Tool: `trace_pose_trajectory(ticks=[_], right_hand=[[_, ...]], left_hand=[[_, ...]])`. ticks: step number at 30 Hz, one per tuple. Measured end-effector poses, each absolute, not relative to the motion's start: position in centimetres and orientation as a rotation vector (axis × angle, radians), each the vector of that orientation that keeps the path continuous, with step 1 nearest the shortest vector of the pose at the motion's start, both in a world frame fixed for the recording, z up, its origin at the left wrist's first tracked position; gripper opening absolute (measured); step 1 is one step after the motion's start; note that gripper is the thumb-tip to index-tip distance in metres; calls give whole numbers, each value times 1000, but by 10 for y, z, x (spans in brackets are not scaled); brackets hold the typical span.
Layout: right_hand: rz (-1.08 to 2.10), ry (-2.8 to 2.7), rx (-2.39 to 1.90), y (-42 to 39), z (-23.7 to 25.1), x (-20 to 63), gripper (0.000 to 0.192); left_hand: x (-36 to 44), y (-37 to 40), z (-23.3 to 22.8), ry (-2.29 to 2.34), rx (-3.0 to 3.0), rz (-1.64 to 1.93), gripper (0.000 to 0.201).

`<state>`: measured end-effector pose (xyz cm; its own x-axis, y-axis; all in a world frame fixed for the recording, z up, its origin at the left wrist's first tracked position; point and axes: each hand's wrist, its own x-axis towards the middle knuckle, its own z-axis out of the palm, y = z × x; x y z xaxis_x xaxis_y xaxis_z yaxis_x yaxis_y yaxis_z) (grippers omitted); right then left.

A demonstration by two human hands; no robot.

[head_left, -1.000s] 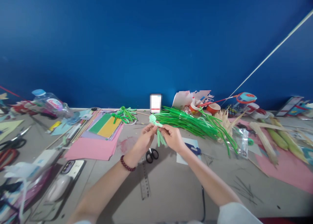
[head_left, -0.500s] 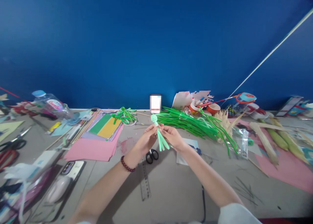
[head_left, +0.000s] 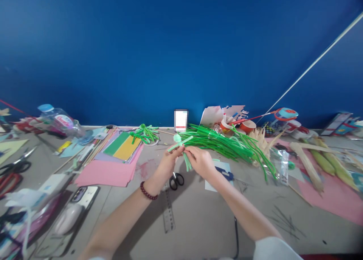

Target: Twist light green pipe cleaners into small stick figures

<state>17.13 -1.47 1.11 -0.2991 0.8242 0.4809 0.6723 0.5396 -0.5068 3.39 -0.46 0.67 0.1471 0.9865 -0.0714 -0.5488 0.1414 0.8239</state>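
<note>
Where fingers (head_left: 191, 152) pinch, fuzzy green stems (head_left: 187, 164) splay.

wall (head_left: 141, 63): deep blue | white strip (head_left: 323, 54): slanting up rightward | tabletop (head_left: 204, 222): grey, soft shadows

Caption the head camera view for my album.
Left fingers and right fingers pinch a pale green figure above a table with scissors and ruler.

Two hands (head_left: 168, 163), one pale-green figure (head_left: 177, 138), one beaded bracelet (head_left: 146, 192), one ruler (head_left: 168, 212), one phone (head_left: 90, 194), one bottle (head_left: 62, 121).
</note>
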Motion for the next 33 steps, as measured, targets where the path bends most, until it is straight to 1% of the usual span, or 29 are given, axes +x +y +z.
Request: trace_pose_trajectory(ticks=[5,10,12,14,19,22,24,26,30,31,33], right_hand=[[842,-1751,-1064,-10,14,171,23],[1619,-1332,-923,-10,11,166,37],[1791,-1190,-883,-11,12,164,40],[1830,-1126,-865,-12,13,164,40],[1665,-1134,-925,-8,13,167,38],[1473,-1310,-1000,-6,13,169,32],[1210,-1495,-1048,-6,14,172,27],[866,-1679,-1111,-7,14,173,23],[189,-1983,-1267,-10,11,175,22],[76,-2039,-1287,-11,10,174,23],[-39,-2119,-1305,-12,9,173,24]], left_hand=[[32,-3,2,620,765,1264,20],[30,-5,1,539,723,1168,20],[30,-5,3,517,694,1136,20],[29,-5,5,509,686,1122,18],[30,-4,5,571,750,1143,19],[31,-4,4,617,771,1136,25],[31,-4,3,659,795,1142,25],[30,-4,3,738,823,1145,23],[29,-2,2,886,926,1171,23],[29,-2,2,890,951,1200,22],[29,-1,1,868,975,1262,20]])
